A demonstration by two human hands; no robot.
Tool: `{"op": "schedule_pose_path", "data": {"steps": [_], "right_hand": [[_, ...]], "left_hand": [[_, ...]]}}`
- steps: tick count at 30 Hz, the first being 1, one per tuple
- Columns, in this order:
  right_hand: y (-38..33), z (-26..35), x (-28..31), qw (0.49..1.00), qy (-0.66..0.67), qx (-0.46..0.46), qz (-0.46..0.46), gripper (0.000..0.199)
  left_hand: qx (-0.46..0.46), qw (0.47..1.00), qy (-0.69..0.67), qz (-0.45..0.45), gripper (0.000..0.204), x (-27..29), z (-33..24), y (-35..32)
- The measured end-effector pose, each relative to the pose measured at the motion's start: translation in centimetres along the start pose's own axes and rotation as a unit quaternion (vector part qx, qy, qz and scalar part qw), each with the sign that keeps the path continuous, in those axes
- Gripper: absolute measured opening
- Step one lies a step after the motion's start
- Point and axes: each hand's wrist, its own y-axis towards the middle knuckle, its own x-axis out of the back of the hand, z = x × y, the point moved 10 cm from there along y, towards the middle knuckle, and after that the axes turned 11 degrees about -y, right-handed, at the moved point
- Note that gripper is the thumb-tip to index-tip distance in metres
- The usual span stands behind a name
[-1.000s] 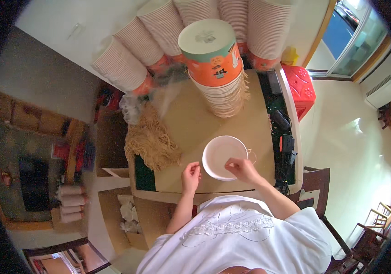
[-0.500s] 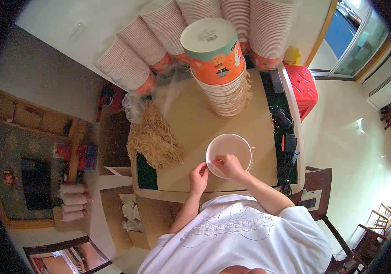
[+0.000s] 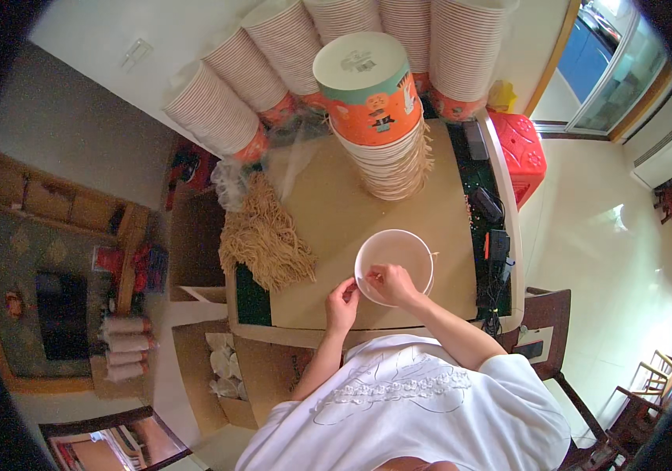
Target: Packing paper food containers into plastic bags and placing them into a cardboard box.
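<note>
My right hand [image 3: 389, 281] – fingers pinched over the near rim of the white bowl [image 3: 395, 265], centre of the counter [image 3: 336, 212] | my left hand [image 3: 341, 302] – curled at the bowl's 8 o'clock, grip unclear | noodle pile [image 3: 265, 239] at 9 o'clock | risk: tall cup stack [image 3: 379, 118] at 12 o'clock may topple if the bowl gets shoved forward.

The right hand [image 3: 392, 283] covered the near part of the bowl's [image 3: 395, 265] inside, so anything under it was hidden. Its fingertips were too small to tell their grip. The rear cup stacks [image 3: 438, 47] ran off the top edge.
</note>
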Motion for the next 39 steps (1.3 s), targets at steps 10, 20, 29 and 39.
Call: {"op": "schedule_pose_path", "data": {"steps": [10,20,29,39], "right_hand": [[0.2,0.6,-0.2,1.0,-0.008,0.009,0.016,0.016],[0.8,1.3,-0.4,0.998,-0.042,0.041,0.01,0.017],[1.1,1.1,1.6,0.998,-0.032,0.034,-0.037,0.012],[-3.3,6.9,-4.6,0.842,-0.357,0.404,-0.016,0.008]], "left_hand": [[-0.001,1.0,0.003,-0.006,0.022,0.1,-0.2,0.1],[-0.033,0.994,0.1,-0.002,0.012,-0.2,-1.5,1.0],[-0.07,0.99,0.123,0.026,0.007,-2.1,-1.9,4.0],[0.329,0.857,-0.374,0.132,0.01,-5.9,2.4,3.8]]}}
